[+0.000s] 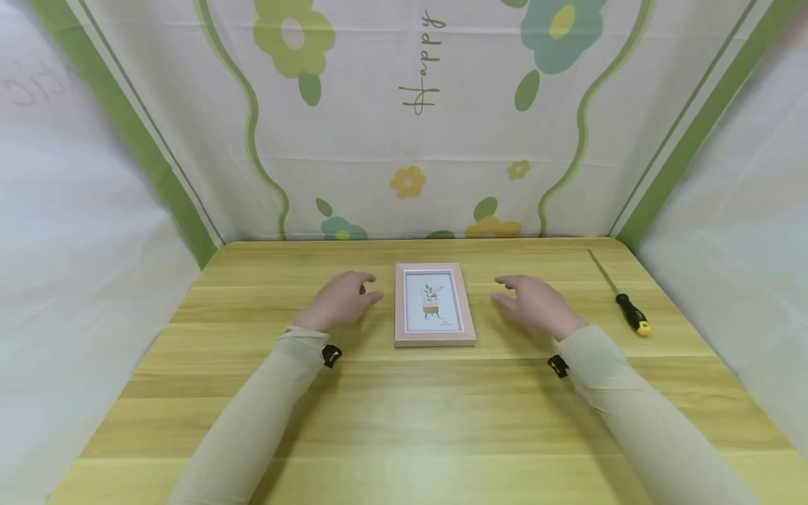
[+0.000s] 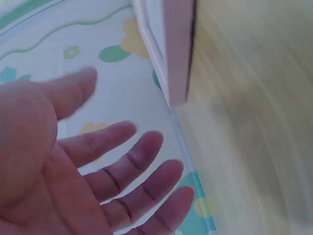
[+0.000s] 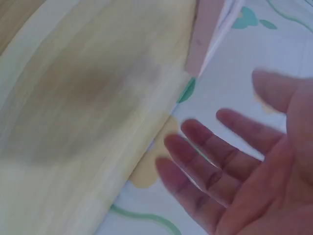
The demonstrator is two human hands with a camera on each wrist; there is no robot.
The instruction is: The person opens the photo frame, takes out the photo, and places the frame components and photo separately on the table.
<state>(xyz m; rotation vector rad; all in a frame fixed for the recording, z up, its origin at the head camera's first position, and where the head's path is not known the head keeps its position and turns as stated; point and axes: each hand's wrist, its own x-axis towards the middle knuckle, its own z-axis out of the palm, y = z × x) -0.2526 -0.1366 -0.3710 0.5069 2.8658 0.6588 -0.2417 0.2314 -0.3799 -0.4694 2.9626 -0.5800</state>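
Note:
A pink picture frame (image 1: 435,339) lies flat on the wooden table, its print of a potted plant facing up. To its left my left hand (image 1: 341,300) hovers over the tabletop, thumb and fingers spread and apart from the frame. My right hand (image 1: 536,303) mirrors it on the other side, a gap between its fingertips and the frame's right edge. In the left wrist view the fingers (image 2: 146,149) are relaxed with nothing in them. The right wrist view likewise shows a bare palm and loosely extended fingers (image 3: 210,152), with the picture frame's pink side (image 3: 203,39) beyond.
A screwdriver (image 1: 631,313) with a black and yellow handle lies at the right of the table (image 1: 404,421), its shaft pointing to the back. Behind the table hangs a white cloth (image 1: 366,133) printed with flowers; pale cloth walls flank both sides.

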